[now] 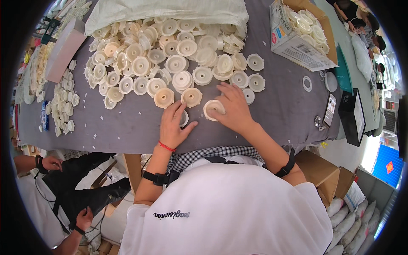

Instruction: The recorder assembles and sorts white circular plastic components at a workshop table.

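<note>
Lying at the front of the pile [175, 63], the cream disc [209, 111] sits beneath the thumb of the right hand [231, 109] on the cloth-covered counter [136, 125]. The likeliest trouble there is a slip: the thumb crosses the disc's face while the other fingers bend beyond its far edge, so uneven pressure could tip it or send it skidding. Whether that hand is clamped on the disc cannot be told, as the palm hides its underside.

The left hand [172, 126] has its thumb apart from its fingers, with a pale disc [184, 119] partly hidden between them. Its fingertips lie at or just beside the near edge of the right-hand peach disc [191, 97], close to the left-hand peach disc [164, 97]; a careless sweep might knock either one into the heap, where loosely stacked pieces could slide. A grey-white disc [248, 96] near the right hand's fingers could be nudged too.

As for pose, both forearms come up from the person's body. The left one rises steeply, a red cord [167, 146] at its wrist; the right one slants inward, palm down, its fingers pointing away toward the pile.
</note>
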A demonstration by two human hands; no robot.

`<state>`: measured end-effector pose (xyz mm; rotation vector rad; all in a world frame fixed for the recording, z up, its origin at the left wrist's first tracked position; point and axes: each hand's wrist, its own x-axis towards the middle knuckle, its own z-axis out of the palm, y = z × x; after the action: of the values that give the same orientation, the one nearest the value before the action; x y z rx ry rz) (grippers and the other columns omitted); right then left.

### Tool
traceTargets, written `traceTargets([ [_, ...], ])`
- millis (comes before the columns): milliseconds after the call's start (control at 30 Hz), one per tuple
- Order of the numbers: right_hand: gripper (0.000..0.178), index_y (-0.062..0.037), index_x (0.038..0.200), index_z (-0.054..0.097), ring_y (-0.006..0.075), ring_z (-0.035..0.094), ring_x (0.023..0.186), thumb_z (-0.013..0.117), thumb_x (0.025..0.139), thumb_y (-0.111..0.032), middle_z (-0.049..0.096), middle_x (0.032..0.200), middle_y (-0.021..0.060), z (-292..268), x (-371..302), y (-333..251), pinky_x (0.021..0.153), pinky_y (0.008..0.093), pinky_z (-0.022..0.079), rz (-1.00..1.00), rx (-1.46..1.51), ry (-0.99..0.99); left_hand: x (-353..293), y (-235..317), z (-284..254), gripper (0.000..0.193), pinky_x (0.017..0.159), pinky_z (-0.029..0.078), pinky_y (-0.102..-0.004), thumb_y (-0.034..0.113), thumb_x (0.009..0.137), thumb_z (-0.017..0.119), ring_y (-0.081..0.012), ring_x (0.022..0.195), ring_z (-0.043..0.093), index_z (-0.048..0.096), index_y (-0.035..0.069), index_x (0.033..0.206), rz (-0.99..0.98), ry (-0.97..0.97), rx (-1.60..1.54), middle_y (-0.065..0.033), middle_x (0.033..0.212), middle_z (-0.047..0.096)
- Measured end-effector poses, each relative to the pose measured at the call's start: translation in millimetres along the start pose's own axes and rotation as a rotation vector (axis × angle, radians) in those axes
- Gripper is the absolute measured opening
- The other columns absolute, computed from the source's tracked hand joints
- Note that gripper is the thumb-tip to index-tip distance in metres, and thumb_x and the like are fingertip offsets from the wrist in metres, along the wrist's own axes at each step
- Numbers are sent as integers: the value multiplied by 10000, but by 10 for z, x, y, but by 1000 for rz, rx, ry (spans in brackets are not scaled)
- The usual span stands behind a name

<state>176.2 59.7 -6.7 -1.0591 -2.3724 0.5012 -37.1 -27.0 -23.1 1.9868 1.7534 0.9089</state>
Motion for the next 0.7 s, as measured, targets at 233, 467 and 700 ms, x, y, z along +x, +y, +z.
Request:
traceTargets([
  [233, 380, -24, 924, 617, 327, 467, 1155, 735, 676, -287, 577, 1114, 137, -171, -154, 4, 996, 485, 320, 67, -8, 99, 16, -16, -8, 348, 904, 401, -413, 227, 664, 762, -287, 1033, 538, 633, 58, 940, 134, -1, -3, -107, 1016, 593],
  [467, 244, -9, 956, 589, 175, 611, 789, 676, 779, -151, 630, 871, 82, -435, -395, 118, 691, 305, 491, 568, 442, 430, 125, 200, -5, 304, 838, 442, -372, 159, 658, 762, -307, 979, 554, 610, 37, 890, -76, 194, -2, -144, 1066, 569],
  [700, 265, 10, 1029, 560, 69, 574, 673, 614, 860, -186, 628, 847, 57, -539, -567, 37, 552, 229, 466, 982, 960, -21, 185, 74, 98, 394, 872, 422, -390, 167, 650, 764, -317, 1040, 521, 605, 55, 993, 40, -95, -13, -146, 1143, 541],
])
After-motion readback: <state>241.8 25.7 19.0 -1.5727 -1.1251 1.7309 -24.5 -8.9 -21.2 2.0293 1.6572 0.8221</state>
